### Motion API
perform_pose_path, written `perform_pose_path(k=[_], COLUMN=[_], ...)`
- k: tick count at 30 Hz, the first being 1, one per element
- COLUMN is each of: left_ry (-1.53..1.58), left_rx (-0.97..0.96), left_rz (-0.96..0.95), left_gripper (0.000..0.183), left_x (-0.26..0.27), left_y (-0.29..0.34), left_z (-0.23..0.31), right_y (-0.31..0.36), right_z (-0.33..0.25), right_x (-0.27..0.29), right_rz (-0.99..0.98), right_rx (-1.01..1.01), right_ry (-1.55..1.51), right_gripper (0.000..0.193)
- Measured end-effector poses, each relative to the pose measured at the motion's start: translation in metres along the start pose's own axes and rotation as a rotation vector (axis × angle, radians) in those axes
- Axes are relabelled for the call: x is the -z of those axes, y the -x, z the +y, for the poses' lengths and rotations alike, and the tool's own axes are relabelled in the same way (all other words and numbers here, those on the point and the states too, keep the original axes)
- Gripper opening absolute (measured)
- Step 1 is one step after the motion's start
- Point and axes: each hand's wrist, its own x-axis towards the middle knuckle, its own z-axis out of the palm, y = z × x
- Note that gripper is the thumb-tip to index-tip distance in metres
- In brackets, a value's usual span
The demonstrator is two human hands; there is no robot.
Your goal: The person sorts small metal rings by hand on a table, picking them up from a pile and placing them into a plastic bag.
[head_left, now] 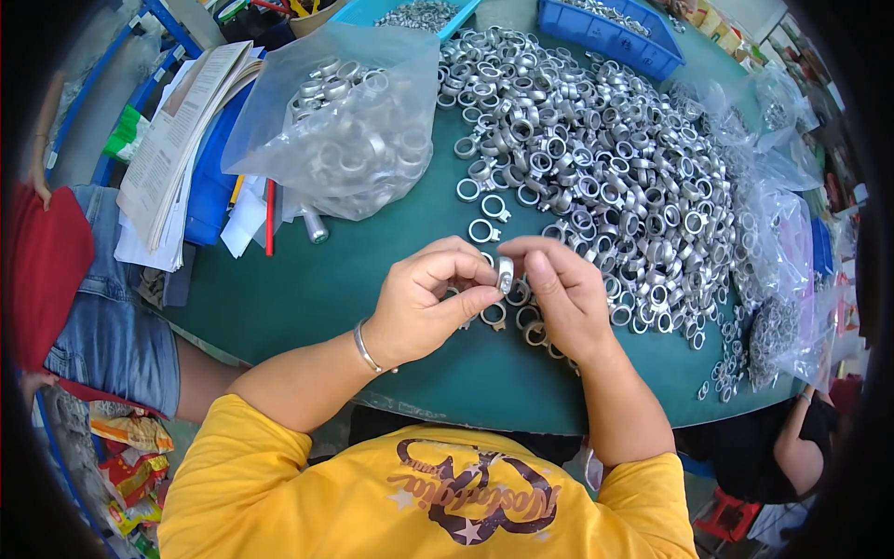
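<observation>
Between the thumb and fingers of my left hand (430,296) is a silver metal ring clamp (505,276), held edge-on above the green table. My right hand (565,291) is beside it, thumb and index finger curved toward the clamp with a gap between them; the forefinger's tip is close to the clamp's upper edge. Whether it touches is hard to make out. Several loose ring clamps lie on the table under and around my hands, partly hidden by them. Just beyond spreads a large heap of the same ring clamps (596,149).
A clear plastic bag (349,158) of ring clamps stands at the back left, near papers (177,140) and a red pen (270,217). Blue bins (643,51) sit at the far edge. More plastic bags (782,242) lie right. Other people are at both sides of the green table (307,289).
</observation>
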Motion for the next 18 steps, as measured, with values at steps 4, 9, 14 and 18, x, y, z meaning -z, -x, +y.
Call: perform_pose_path(k=[4,9,14,18], left_ry=[-0.041,0.089,0.192,0.386], left_rx=[-0.083,0.003,0.154,0.327], left_rz=[0.072,0.133,0.092,0.046], left_gripper=[0.011,0.011,0.013,0.026], left_x=[-0.0064,-0.0008,0.0015,0.003], left_y=[0.0013,-0.0012,0.0004,-0.0031], left_z=[0.002,0.0051,0.0072,0.0099], right_y=[0.0013,-0.0028,-0.0025,-0.0012], right_z=[0.0018,0.003,0.0026,0.0019], right_x=[-0.002,-0.0011,-0.0017,-0.0044], right_rz=[-0.046,-0.085,-0.075,0.017], right_rx=[-0.006,0.022,-0.029,0.106], right_ry=[-0.424,-0.735,-0.791,-0.446], right_gripper=[0.024,0.031,0.032,0.029])
